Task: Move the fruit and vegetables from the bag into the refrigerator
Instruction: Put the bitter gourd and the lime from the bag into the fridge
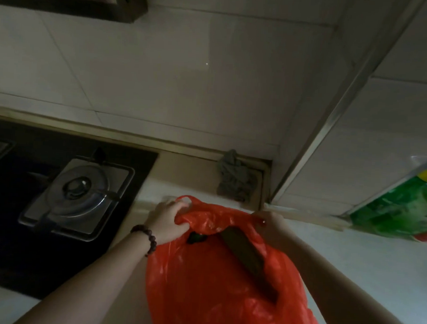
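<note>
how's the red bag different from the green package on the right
The red bag is plain orange-red; the green package is printed in green with yellow and red. The red bag sits in front on the counter, its mouth held by the left hand and right hand; the green package sits untouched at the right edge, partly cut off. Both look like thin glossy plastic.

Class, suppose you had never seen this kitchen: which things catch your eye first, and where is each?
The bright red plastic bag at bottom centre, its mouth held open by the left hand and right hand. Left of it sits a gas stove burner; a green printed package leans at the right edge.
</note>
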`<act>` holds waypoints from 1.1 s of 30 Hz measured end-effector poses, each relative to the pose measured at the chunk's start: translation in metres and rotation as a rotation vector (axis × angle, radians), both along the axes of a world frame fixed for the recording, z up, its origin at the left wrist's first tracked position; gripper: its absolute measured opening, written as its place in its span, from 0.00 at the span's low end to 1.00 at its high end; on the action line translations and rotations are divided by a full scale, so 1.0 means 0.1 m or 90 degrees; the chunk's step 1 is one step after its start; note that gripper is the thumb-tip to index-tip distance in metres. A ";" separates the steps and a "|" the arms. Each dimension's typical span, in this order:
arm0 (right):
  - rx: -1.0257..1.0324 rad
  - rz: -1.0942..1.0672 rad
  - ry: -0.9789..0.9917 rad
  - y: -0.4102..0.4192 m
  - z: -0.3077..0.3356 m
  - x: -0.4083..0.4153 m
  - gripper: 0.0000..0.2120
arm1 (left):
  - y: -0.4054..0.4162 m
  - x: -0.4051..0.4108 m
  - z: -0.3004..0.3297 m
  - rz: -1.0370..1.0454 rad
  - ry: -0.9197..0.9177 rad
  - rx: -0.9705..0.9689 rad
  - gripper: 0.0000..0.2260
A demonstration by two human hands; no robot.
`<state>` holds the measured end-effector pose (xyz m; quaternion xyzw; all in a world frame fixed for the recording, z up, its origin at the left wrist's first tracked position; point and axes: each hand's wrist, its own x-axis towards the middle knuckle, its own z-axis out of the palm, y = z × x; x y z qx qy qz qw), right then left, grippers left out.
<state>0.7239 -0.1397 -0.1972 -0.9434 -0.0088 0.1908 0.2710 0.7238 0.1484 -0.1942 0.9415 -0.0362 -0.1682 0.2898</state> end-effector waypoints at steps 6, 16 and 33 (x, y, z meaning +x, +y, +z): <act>-0.004 0.130 -0.326 0.25 0.24 -0.47 0.15 | -0.43 -0.47 0.17 -0.294 -0.486 -0.021 0.10; -0.106 0.206 -0.005 0.34 -0.05 -0.43 0.38 | -0.12 -0.15 -0.40 -0.261 -0.056 0.144 0.40; -0.038 0.115 -0.143 0.50 -0.09 -0.47 0.29 | -0.13 -0.44 -0.62 -0.281 -0.435 0.112 0.20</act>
